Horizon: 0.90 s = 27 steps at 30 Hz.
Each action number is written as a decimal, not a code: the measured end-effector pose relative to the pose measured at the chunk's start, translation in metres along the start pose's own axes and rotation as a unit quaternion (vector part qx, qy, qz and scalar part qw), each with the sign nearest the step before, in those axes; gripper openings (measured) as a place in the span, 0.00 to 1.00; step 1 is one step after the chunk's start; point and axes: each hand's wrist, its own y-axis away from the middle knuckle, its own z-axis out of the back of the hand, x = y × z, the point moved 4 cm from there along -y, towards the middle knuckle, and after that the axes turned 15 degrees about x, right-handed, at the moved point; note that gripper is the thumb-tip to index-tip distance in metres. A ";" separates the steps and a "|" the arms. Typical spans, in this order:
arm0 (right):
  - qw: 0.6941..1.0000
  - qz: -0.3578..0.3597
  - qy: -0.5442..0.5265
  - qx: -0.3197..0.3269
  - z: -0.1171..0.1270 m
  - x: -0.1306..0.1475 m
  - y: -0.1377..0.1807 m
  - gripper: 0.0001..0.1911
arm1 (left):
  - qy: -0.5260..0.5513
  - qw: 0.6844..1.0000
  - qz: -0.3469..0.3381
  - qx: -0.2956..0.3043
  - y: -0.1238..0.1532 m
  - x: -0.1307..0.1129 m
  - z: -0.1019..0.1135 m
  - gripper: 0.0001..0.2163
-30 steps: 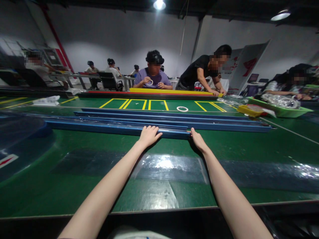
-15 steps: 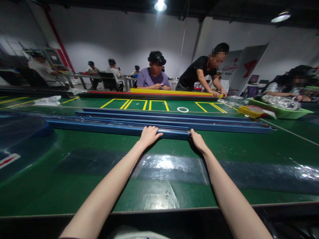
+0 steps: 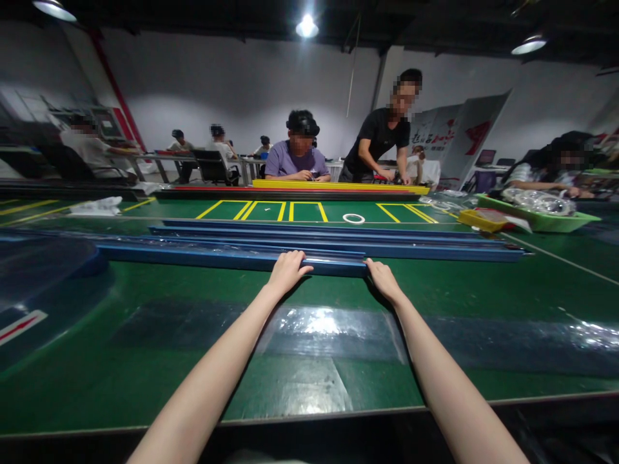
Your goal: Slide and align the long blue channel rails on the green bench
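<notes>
A long blue plastic channel lies across the green tabletop, with clear film on its left stretch. Gripping it a little short of its right end, my left hand has its fingers over the top and its thumb along the near side. My right hand is closed at the channel's right end, fingertips touching the end; its lower fingers are hidden. Just behind lie more blue channels, parallel to the held one.
Clear plastic sheeting covers part of the green table before me. A white ring, a yellow tray and a green tray lie farther back. Yellow strips line the far side, where co-workers sit and stand.
My hands keep their places on the blue channel. The view has shifted slightly. Across the table, the standing co-worker has straightened up and drawn both hands away from the yellow strip's right end.
</notes>
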 end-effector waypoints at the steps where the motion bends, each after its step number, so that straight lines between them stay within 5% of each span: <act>1: 1.000 0.000 -0.004 -0.001 0.000 0.000 0.000 0.26 | -0.002 1.000 -0.001 -0.005 0.002 0.001 0.002 0.12; 13: 0.998 0.042 -0.005 -0.048 0.000 0.004 0.003 0.24 | -0.006 0.996 0.082 -0.037 0.019 0.033 0.009 0.12; 21: 0.977 0.116 0.000 -0.181 0.013 0.034 0.014 0.18 | -0.051 0.995 0.082 -0.035 0.019 0.033 0.000 0.17; 27: 0.970 0.222 0.061 -0.073 -0.009 0.096 0.018 0.10 | -0.049 0.995 0.088 -0.027 0.018 0.033 0.000 0.17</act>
